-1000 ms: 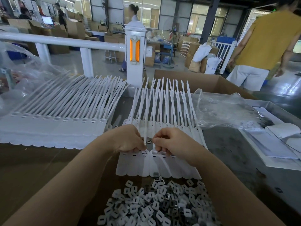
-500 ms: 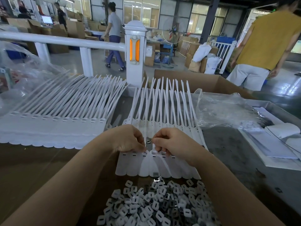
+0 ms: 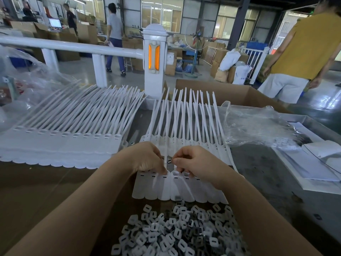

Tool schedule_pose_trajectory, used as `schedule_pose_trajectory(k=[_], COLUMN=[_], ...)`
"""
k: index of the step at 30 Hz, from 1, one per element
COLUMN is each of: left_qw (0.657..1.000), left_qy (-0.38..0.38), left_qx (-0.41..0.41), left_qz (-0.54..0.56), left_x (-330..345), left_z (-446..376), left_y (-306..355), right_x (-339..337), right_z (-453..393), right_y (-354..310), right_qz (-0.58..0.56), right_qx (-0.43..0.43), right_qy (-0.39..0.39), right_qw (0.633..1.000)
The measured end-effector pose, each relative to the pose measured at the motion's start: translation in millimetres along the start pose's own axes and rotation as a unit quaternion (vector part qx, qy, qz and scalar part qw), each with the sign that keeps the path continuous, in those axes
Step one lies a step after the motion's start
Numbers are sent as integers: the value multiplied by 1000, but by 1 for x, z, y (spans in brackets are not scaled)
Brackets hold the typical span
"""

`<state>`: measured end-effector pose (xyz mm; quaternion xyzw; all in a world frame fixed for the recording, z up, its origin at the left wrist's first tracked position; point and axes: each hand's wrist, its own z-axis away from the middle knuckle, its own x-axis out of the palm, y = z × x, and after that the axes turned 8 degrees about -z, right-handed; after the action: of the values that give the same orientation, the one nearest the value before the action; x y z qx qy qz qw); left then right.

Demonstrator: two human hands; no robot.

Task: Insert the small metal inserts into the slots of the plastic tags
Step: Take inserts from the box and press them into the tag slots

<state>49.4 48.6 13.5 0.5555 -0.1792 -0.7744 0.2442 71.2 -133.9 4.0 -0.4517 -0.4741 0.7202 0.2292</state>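
The right hand pinches a small dark metal insert between thumb and forefinger, just above the slot row of the near sheet of plastic tags. The left hand presses its closed fingertips on that sheet, just left of the insert. Nearer than the sheet lies a heap of loose inserts; left of it, a second stack of tags.
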Motion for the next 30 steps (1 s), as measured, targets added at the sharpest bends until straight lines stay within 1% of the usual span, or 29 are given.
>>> schedule_pose_trajectory(k=[7, 13, 17, 19, 21, 24, 25, 30], left_qw=[1000, 1000, 1000, 1000, 1000, 1000, 1000, 1000], left_qy=[-1, 0, -4, -5, -6, -6, -4, -14], left_qx=[0, 3, 5, 7, 11, 18, 19, 23], left_qz=[0, -6, -9, -7, -6, -10, -11, -11], left_x=[2, 3, 1, 0, 0, 0, 0, -1], left_z=[-3, -5, -5, -5, -4, -4, -4, -7], left_y=[-1, -3, -3, -3, -4, -6, -7, -11], right_x=[0, -1, -4, -7, -8, -1, 1, 5], right_z=[1, 1, 5, 8, 11, 16, 18, 23], right_y=[-1, -1, -3, -6, -13, -27, -30, -37], right_qz=[26, 25, 42, 47, 82, 141, 165, 270], right_qx=[-2, 4, -14, -36, -66, -86, -89, -72], right_qy=[-2, -7, -24, -54, -110, -215, -240, -277], right_qw=[1000, 1000, 999, 997, 988, 962, 953, 919])
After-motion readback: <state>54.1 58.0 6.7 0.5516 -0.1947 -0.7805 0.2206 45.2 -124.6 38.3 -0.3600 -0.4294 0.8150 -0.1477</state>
